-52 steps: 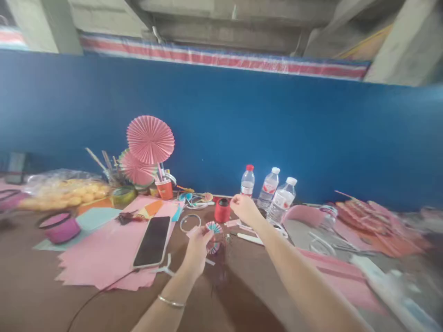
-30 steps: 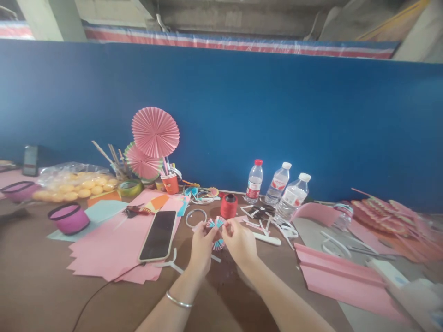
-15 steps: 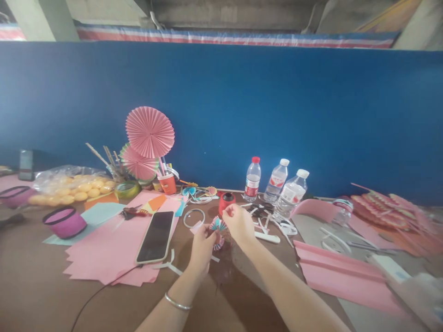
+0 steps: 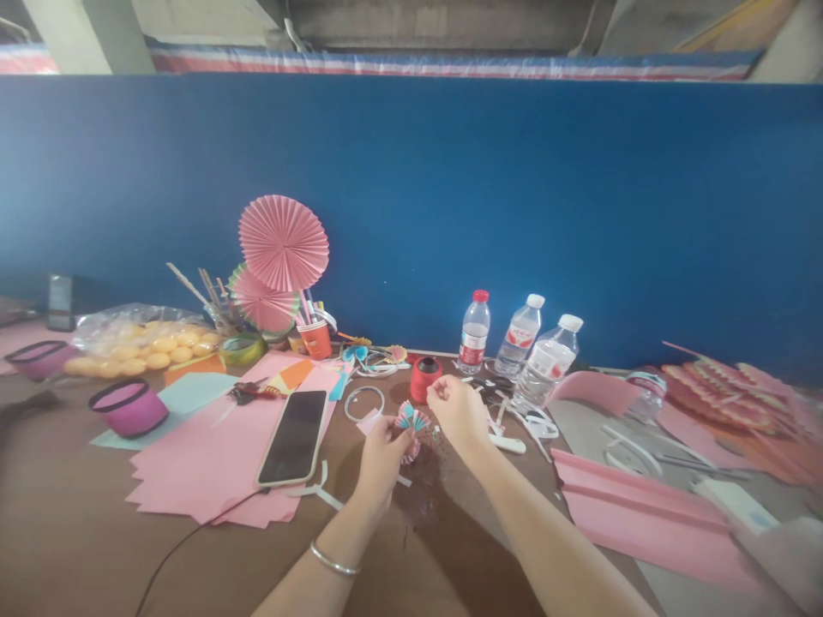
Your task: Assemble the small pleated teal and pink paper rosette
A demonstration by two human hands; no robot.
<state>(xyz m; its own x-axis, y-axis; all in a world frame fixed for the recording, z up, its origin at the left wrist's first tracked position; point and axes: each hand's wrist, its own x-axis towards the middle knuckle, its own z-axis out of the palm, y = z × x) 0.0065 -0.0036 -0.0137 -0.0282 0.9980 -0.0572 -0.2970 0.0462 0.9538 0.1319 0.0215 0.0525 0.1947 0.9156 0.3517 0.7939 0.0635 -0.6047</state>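
My left hand (image 4: 381,456) pinches a small pleated paper rosette (image 4: 412,418) in pink, white and teal, above the brown table (image 4: 360,548). Its lower pleats hang beside my fingertips. To the right and slightly higher, my right hand (image 4: 459,417) has thumb and forefinger pressed together, apart from the rosette. Whatever lies in that pinch, if anything, is too small to make out. Just behind the right fingertips stands a red spool-like object (image 4: 421,382) with a dark centre. A clear ring (image 4: 348,405) lies behind my left hand.
At left are a phone (image 4: 292,439) on pink paper sheets (image 4: 193,476), a purple band (image 4: 132,411) and a bag of yellow balls (image 4: 160,343). Large pink paper fans (image 4: 284,242) stand behind. Several water bottles (image 4: 474,334), white strips and folded pink paper (image 4: 643,506) lie rightward.
My right hand has moved away from the rosette to the right, so more of the rosette shows. My left hand keeps its hold. The view has shifted slightly.
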